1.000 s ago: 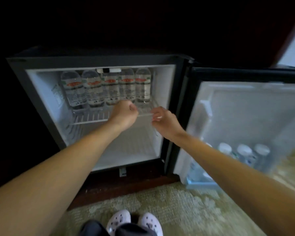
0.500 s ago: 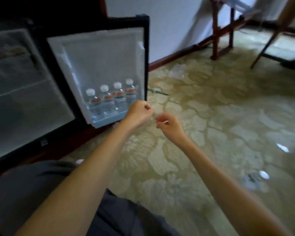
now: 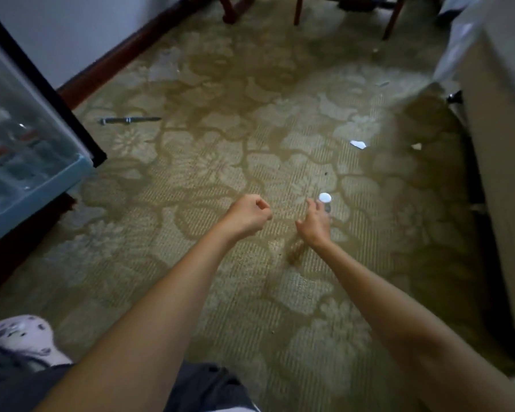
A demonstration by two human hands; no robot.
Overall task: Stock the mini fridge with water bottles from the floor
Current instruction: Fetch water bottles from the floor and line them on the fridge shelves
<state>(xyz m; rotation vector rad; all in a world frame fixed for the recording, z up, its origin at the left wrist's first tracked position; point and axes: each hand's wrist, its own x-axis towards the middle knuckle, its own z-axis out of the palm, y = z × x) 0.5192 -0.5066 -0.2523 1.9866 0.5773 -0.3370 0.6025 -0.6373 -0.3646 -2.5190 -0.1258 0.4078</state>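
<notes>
The person is crouched low over the patterned carpet [image 3: 220, 150], both bare arms stretched out ahead. A water bottle [image 3: 325, 200] stands upright on the carpet just past the right hand [image 3: 314, 224], with only its white cap and a sliver of clear body showing above the fingers. That hand is spread, fingers loose and apart, right up against the bottle (whether skin actually meets plastic I cannot tell from here). The left hand [image 3: 247, 217] hangs beside it, curled into a loose fist around nothing. Off to the left the fridge door [image 3: 42, 84] stands open, and a few bottles [image 3: 24, 138] sit blurred in its pale blue shelf [image 3: 42, 185]. A thin metal rod [image 3: 130, 120] lies on the carpet near the door, and a white scrap of paper [image 3: 358, 144] lies further right. A pale shoe [image 3: 21, 334] shows at the lower left, and the side of a bed [image 3: 500, 120] fills the right edge.
</notes>
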